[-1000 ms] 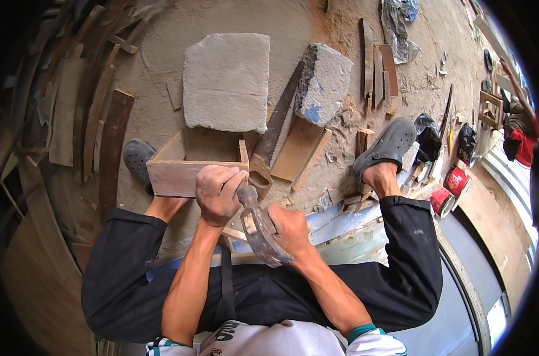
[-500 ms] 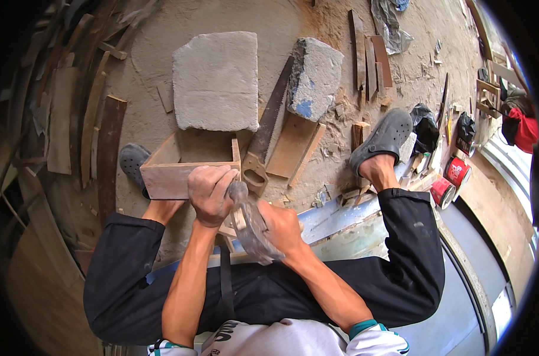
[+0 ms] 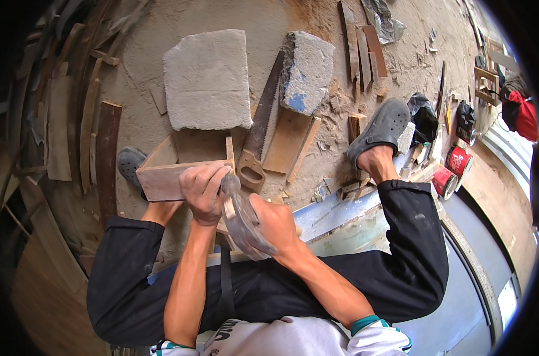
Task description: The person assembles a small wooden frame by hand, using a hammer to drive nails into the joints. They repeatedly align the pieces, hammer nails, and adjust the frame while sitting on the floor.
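Observation:
An open wooden box (image 3: 160, 181) stands between my feet, its near wall toward me. My left hand (image 3: 203, 194) is closed over the top edge of that wall at the near right corner; whether a nail is between its fingertips is hidden. In my right hand (image 3: 276, 224) is a claw hammer (image 3: 243, 222), its grey head beside my left knuckles. The fist covers most of the handle. The striking end is at the box corner; I cannot tell whether it touches.
A large pale block (image 3: 207, 80) stands against the box's far side. To its right lie a handsaw (image 3: 259, 139), a smaller block (image 3: 306, 71) and a board (image 3: 286, 145). Wood strips (image 3: 109, 157) crowd the left. Red cans (image 3: 458, 160) stand at the right, near my shoe (image 3: 381, 127).
The view has shifted slightly, moving most things a little left in it. My left hand keeps its hold at the box corner, and the hammer head stays close to it.

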